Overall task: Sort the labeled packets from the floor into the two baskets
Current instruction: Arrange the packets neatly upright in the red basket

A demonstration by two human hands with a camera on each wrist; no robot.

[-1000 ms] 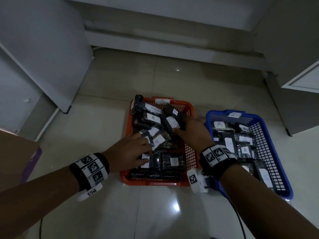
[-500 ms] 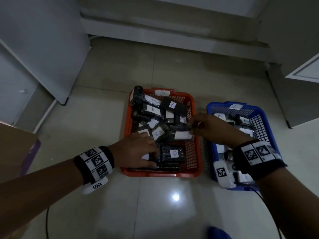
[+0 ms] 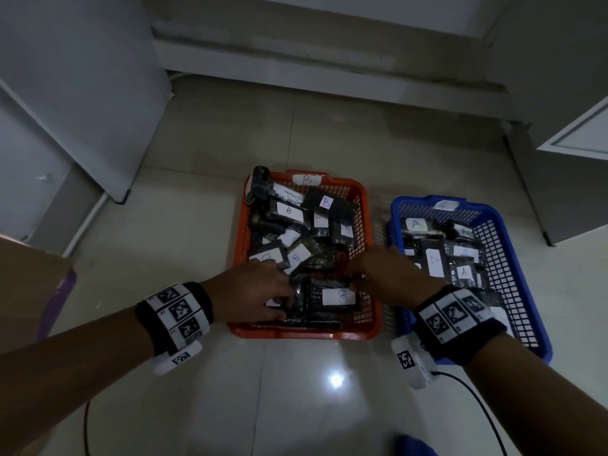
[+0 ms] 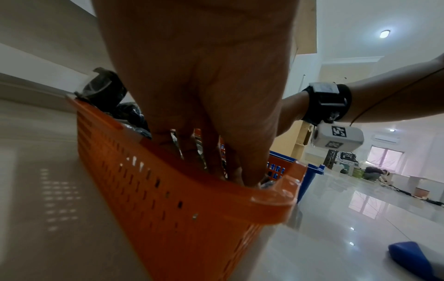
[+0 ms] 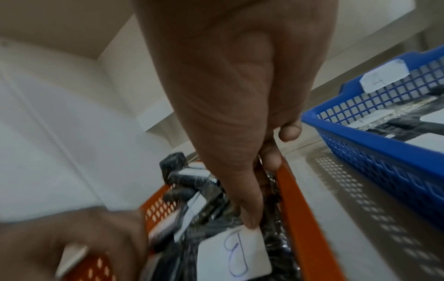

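Both hands are down inside the orange basket (image 3: 368, 225), which is heaped with dark packets carrying white B labels. The left hand (image 3: 253, 291) lies over the near left corner of the heap, fingers (image 4: 216, 161) reaching down among the packets just inside the basket's near wall; whether they have hold of a packet cannot be told. The right hand (image 3: 385, 274) comes in over the basket's right edge. Its thumb tip (image 5: 251, 222) presses on the far edge of the white label on a B packet (image 3: 329, 297), while the other fingers curl loosely beside the rim; a true grasp on that packet cannot be made out. This packet lies flat between the 2 hands, at the near end of the heap. To the right of the right hand stands the blue basket (image 3: 513, 258), holding packets marked A, just beside the orange one on the tiled floor (image 3: 296, 406).
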